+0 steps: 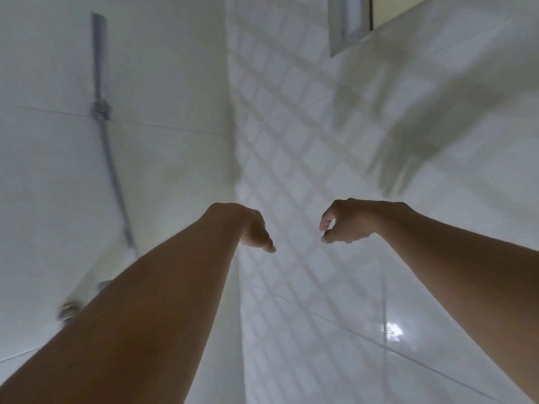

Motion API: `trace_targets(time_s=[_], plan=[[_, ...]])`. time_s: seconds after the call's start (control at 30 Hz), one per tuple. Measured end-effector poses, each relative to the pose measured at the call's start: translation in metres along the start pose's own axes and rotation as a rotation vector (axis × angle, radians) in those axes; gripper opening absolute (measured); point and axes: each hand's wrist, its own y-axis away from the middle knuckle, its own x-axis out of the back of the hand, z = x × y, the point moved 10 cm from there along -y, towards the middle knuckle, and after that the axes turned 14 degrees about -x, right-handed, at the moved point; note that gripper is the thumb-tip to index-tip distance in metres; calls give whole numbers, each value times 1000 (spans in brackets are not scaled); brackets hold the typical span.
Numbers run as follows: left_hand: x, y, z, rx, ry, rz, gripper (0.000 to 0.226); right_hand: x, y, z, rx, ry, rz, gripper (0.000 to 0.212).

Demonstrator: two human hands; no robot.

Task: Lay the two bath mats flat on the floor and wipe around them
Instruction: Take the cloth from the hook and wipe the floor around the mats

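Observation:
A pale bath mat (291, 147) with a raised grid of squares stands upright against the tiled wall, its left edge running down the middle of the view. It is blurred and fades out to the right. My left hand (253, 228) is at that left edge, fingers together and pointing down. My right hand (347, 221) is in front of the mat's middle, thumb and forefinger pinched almost together. Whether either hand grips the mat cannot be made out. No second mat is in view.
A shower rail (99, 53) and grey hose (115, 176) run down the white tiled wall on the left, with a chrome tap fitting (68, 310) below my left forearm. A window frame (350, 21) sits at the top right. An arm's shadow (423, 141) falls on the right wall.

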Motion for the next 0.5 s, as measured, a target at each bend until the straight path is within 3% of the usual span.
trace_targets(time_s=[0.27,0.5], plan=[[27,-32,184,-489,63,-3,62,32,94,134,-414,154,29,34],[59,98,412,-1078,120,86,58,91,318,271,-948,271,82,35]])
